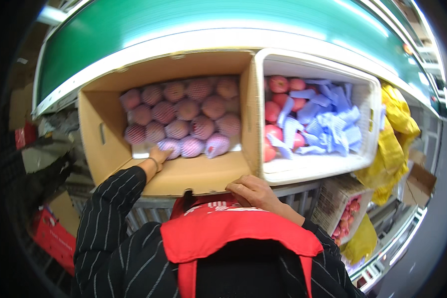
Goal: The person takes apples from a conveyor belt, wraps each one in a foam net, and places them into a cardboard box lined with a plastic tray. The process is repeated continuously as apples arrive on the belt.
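Note:
A cardboard box point(193, 178) holds rows of apples in pink foam nets point(164, 112). My left hand point(158, 157) reaches inside it, fingers on a netted apple point(170, 148) at the left of the row nearest me; whether they grip it is hidden. Two more netted apples, one of them point(192, 146) in the middle, lie to its right in that row. My right hand point(251, 190) rests with bent fingers on the box's near rim, close to its right corner. Against the box's right side stands a white plastic crate point(320, 169) with bare red apples point(279, 84) and loose foam nets point(333, 123).
A green conveyor belt point(208, 18) runs beyond both containers. Yellow plastic bags point(393, 149) hang at the crate's right. Lower right stands another crate point(326, 205) of apples. A red carton point(54, 238) lies lower left. Metal bars point(149, 216) show below the box.

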The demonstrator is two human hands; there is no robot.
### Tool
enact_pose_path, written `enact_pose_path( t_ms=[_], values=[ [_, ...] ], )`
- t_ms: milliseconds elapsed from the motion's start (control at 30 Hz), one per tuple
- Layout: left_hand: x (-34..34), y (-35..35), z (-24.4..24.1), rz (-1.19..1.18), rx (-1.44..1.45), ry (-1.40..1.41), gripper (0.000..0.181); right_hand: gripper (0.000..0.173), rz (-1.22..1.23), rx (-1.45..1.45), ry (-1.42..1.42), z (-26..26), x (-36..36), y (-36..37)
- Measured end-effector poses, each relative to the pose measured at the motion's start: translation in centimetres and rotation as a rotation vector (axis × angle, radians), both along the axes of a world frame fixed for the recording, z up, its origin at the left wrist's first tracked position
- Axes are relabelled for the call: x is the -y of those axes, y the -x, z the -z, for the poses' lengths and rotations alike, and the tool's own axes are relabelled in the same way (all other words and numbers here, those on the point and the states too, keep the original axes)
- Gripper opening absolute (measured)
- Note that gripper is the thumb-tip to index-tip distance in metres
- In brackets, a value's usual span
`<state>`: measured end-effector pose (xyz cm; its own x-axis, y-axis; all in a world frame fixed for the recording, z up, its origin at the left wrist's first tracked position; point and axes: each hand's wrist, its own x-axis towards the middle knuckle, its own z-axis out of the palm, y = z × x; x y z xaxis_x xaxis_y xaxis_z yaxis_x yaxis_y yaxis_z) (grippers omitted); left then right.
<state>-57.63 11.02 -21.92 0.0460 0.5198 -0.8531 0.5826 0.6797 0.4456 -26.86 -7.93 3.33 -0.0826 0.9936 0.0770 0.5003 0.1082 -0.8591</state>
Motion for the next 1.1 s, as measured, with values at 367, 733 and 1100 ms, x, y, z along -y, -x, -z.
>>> enact_pose_path(
  t_ms=[367,733,1100],
  values=[
    [-3.9,0.2,-2.0,0.901,-0.555,-0.156,0.068,0.044,0.684,0.532,0.728,14.2,-6.0,-21.6],
    [-2.5,-21.7,-27.8,0.214,0.728,-0.604,0.028,0.031,0.489,-1.149,0.266,2.0,-8.4,-22.6],
    [-0.3,-29.5,-29.3,-0.324,1.322,-0.531,0.021,0.017,0.379,-0.41,-0.423,-5.2,-17.0,-13.0]
  ],
)
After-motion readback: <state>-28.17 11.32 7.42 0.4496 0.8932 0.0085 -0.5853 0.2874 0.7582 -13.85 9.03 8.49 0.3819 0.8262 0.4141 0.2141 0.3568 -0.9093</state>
